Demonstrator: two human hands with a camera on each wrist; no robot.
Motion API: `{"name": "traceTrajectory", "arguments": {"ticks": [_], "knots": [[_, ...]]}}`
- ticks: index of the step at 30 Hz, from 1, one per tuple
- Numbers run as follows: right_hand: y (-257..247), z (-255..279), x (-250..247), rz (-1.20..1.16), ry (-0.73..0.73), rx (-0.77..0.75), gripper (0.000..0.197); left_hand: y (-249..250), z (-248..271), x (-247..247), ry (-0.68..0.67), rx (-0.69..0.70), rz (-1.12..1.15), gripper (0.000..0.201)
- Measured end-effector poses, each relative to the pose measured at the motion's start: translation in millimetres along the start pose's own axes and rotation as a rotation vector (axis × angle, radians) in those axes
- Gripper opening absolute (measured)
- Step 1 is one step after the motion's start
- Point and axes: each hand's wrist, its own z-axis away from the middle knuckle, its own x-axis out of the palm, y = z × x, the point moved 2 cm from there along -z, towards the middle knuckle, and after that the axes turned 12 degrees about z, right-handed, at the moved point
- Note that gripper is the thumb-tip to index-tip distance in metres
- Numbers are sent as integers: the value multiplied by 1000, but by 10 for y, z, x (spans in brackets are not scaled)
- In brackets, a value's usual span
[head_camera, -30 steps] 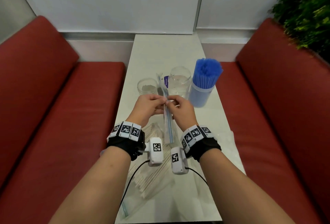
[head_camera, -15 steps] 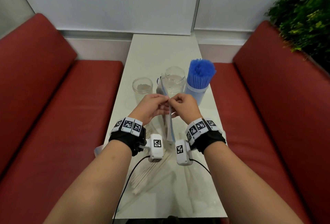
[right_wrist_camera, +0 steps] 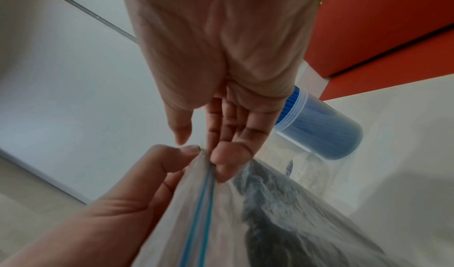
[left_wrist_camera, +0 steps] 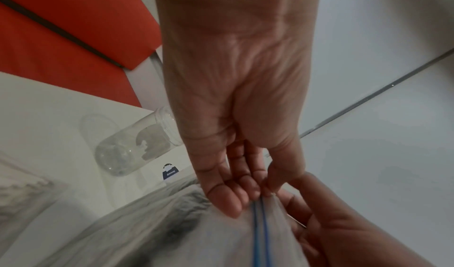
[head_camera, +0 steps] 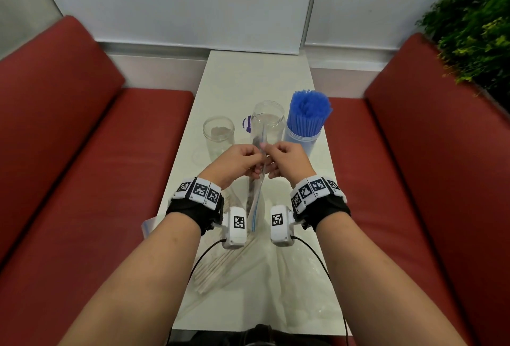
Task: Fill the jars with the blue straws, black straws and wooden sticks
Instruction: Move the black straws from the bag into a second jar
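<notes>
Both hands hold a clear zip bag (head_camera: pixel 255 199) of black straws edge-on above the table. My left hand (head_camera: pixel 242 163) pinches one side of the blue zip strip (left_wrist_camera: pixel 260 232), my right hand (head_camera: pixel 284 162) pinches the other side (right_wrist_camera: pixel 199 203). The black straws (right_wrist_camera: pixel 282 203) show dark through the plastic. Beyond the hands stand an empty short jar (head_camera: pixel 218 133), an empty taller jar (head_camera: pixel 269 122) and a jar packed with blue straws (head_camera: pixel 307 116). A bag of wooden sticks (head_camera: pixel 220 268) lies on the table under my wrists.
The narrow white table (head_camera: pixel 256 78) runs between two red benches (head_camera: pixel 82 180). A leafy plant (head_camera: pixel 474 28) stands at the far right. Crumpled clear plastic (head_camera: pixel 309 285) lies near the table's front right. A small blue label (head_camera: pixel 247 125) lies between the jars.
The hands and bag have risen slightly and shifted toward the jars. The view has tilted, so the table's near part shows more.
</notes>
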Motion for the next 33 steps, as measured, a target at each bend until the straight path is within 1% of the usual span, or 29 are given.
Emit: {"name": "traceTrajectory", "arguments": {"ticks": [4,8,10,13,16,19,22,25,28,31,33], "knots": [[33,7,-49,-54,-30,-9,13,-10,-8,13,-22,-24,12,13],[64,19,-84,-122,-42,7,11,-37,-10,33,-49,-38,34,15],[81,31,-87,-180,-52,13,10,-64,-15,35,-48,-40,61,20],[98,49,-80,-245,-69,17,12,-90,-18,32,-35,-45,85,29],[109,70,-84,-294,-109,30,25,-63,-8,29,-9,-24,87,27],[107,93,-85,-183,-140,30,32,-22,-6,43,29,9,92,27],[98,81,-86,-141,-137,30,27,-9,-31,57,53,20,46,27],[71,78,-112,-117,-119,67,21,-26,-54,69,70,16,-13,32],[25,90,-108,-80,-84,73,17,-11,-61,94,80,49,-64,24],[4,92,-100,-68,-35,77,25,13,-58,108,58,61,-76,21],[13,102,-107,-55,-46,60,27,18,-40,94,51,52,-59,20]]}}
